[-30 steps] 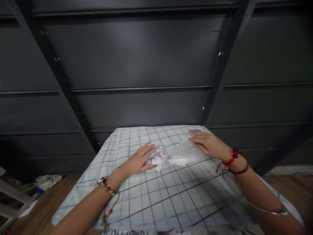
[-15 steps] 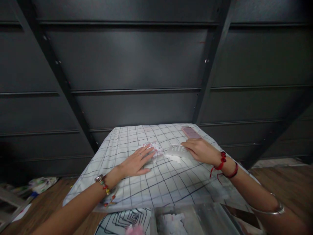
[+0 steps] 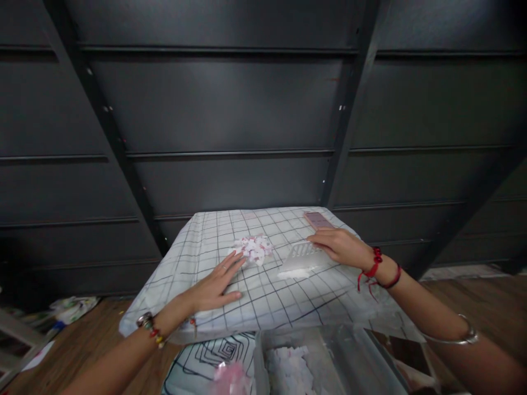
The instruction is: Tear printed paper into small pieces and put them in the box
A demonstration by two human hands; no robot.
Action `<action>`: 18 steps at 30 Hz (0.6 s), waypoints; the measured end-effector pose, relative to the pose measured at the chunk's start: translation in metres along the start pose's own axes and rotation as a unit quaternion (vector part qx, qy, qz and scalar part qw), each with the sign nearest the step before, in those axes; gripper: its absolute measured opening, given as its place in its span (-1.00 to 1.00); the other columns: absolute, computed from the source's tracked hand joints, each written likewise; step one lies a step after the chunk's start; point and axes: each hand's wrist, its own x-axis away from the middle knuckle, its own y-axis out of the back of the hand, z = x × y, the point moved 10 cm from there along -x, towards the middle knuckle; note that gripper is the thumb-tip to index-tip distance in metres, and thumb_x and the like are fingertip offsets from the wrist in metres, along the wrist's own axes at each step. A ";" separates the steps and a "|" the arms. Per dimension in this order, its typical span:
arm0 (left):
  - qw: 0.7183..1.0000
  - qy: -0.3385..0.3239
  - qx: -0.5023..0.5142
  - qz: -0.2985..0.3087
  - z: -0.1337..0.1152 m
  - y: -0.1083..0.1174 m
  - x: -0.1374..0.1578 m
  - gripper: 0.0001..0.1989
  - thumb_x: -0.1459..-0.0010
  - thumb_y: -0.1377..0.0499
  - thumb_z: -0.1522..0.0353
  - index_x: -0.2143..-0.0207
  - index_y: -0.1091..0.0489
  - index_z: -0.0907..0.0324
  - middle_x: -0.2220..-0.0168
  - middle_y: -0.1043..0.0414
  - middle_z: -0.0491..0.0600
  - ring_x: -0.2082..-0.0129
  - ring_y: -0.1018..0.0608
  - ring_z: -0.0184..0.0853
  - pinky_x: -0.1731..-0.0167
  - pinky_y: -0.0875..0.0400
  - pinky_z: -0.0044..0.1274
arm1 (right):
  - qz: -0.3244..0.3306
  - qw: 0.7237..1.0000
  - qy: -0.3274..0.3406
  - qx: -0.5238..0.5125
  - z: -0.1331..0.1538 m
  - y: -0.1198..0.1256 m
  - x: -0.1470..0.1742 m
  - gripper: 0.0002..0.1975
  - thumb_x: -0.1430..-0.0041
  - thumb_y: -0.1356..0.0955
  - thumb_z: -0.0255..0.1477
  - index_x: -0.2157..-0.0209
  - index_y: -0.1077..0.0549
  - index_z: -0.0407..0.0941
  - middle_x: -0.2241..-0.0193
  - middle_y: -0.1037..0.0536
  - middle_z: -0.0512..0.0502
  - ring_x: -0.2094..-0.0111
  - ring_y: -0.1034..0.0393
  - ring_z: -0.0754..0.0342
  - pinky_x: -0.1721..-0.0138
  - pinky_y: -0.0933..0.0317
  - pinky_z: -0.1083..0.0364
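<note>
Bare forearms on both sides, and here's the left hand (image 3: 212, 288), a slim ring (image 3: 224, 267) glinting on one finger! At that wrist, a beaded bracelet (image 3: 151, 330): chunky silvery piece, then red and yellow beads, with a beaded cord (image 3: 193, 323) dangling. Over to the right: red cord bracelet (image 3: 374, 262), round glossy beads, loose ends trailing! Next, a thin dark-red band (image 3: 395, 277), and up the forearm, a slender silver bangle (image 3: 470, 333), thicker at one spot!

Paper scraps (image 3: 256, 248) — matt; slotted scraper (image 3: 303, 263) — smooth, probably plastic; floor (image 3: 90, 329), wood-grained.
</note>
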 end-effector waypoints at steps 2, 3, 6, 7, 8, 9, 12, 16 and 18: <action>1.000 -0.001 -0.003 -0.003 0.000 0.000 0.000 -0.29 -0.23 0.06 0.09 -0.24 0.48 -0.05 -0.28 0.41 -0.02 -0.23 0.15 -0.02 -0.13 0.01 -0.19 | 0.005 0.999 -0.028 0.018 -0.003 0.004 0.003 -0.76 -0.11 -0.19 -0.58 0.25 -0.42 -0.17 0.40 -0.50 -0.10 0.33 -0.38 0.10 0.29 -0.25 0.14; 1.000 -0.001 -0.005 -0.005 0.001 -0.001 0.000 -0.29 -0.23 0.05 0.09 -0.25 0.45 -0.04 -0.28 0.39 -0.02 -0.23 0.14 -0.02 -0.13 0.01 -0.20 | 0.013 0.998 -0.049 0.032 -0.006 0.005 0.005 -0.76 -0.10 -0.19 -0.59 0.24 -0.42 -0.17 0.38 -0.51 -0.11 0.31 -0.38 0.09 0.27 -0.24 0.13; 1.000 0.002 -0.014 -0.007 0.001 -0.003 0.000 -0.31 -0.23 0.05 0.10 -0.25 0.40 0.00 -0.28 0.35 0.01 -0.22 0.12 -0.02 -0.13 0.01 -0.20 | 0.042 0.991 -0.109 0.061 -0.012 0.005 0.013 -0.73 -0.05 -0.18 -0.65 0.27 -0.42 -0.19 0.35 -0.51 -0.17 0.27 -0.38 0.05 0.26 -0.23 0.11; 1.000 0.005 -0.016 -0.007 0.002 -0.004 0.000 -0.32 -0.24 0.05 0.12 -0.25 0.38 0.01 -0.28 0.34 0.02 -0.22 0.12 -0.02 -0.13 0.02 -0.19 | 0.049 0.989 -0.123 0.065 -0.012 0.005 0.016 -0.73 -0.03 -0.17 -0.67 0.29 -0.42 -0.21 0.35 -0.51 -0.19 0.27 -0.38 0.03 0.27 -0.22 0.10; 1.000 0.009 -0.017 -0.007 0.002 -0.004 -0.001 -0.33 -0.24 0.05 0.13 -0.26 0.36 0.02 -0.28 0.33 0.02 -0.22 0.12 -0.02 -0.13 0.02 -0.19 | 0.056 0.987 -0.133 0.067 -0.010 0.004 0.018 -0.73 -0.01 -0.17 -0.68 0.30 -0.42 -0.23 0.36 -0.51 -0.21 0.28 -0.38 0.02 0.28 -0.22 0.10; 1.000 0.013 -0.017 -0.007 0.002 -0.005 -0.001 -0.34 -0.24 0.04 0.14 -0.26 0.35 0.03 -0.28 0.32 0.03 -0.22 0.12 -0.02 -0.13 0.03 -0.19 | 0.064 0.985 -0.142 0.069 -0.008 0.003 0.020 -0.73 0.01 -0.17 -0.69 0.31 -0.42 -0.24 0.36 -0.51 -0.22 0.29 -0.38 0.02 0.29 -0.21 0.09; 1.000 0.021 -0.016 -0.003 0.003 -0.006 -0.002 -0.34 -0.24 0.03 0.16 -0.25 0.33 0.04 -0.28 0.31 0.03 -0.22 0.12 -0.02 -0.13 0.04 -0.20 | 0.089 0.981 -0.157 0.069 0.007 0.000 0.021 -0.72 0.04 -0.16 -0.70 0.32 -0.41 -0.25 0.39 -0.50 -0.21 0.32 -0.39 0.01 0.31 -0.19 0.10; 1.000 0.023 -0.016 0.001 0.002 -0.006 -0.002 -0.33 -0.22 0.02 0.15 -0.25 0.30 0.07 -0.28 0.30 0.04 -0.22 0.13 -0.03 -0.14 0.06 -0.21 | 0.108 0.982 -0.145 0.058 0.037 -0.002 0.007 -0.74 0.02 -0.17 -0.67 0.32 -0.40 -0.21 0.40 -0.50 -0.15 0.34 -0.37 0.04 0.33 -0.15 0.12; 1.000 0.024 -0.020 0.003 0.002 -0.006 -0.001 -0.32 -0.21 0.01 0.14 -0.25 0.30 0.08 -0.28 0.30 0.06 -0.22 0.13 -0.03 -0.14 0.06 -0.21 | 0.109 0.984 -0.131 0.050 0.048 -0.001 -0.004 -0.75 0.01 -0.18 -0.66 0.32 -0.39 -0.20 0.39 -0.49 -0.14 0.34 -0.36 0.06 0.33 -0.13 0.14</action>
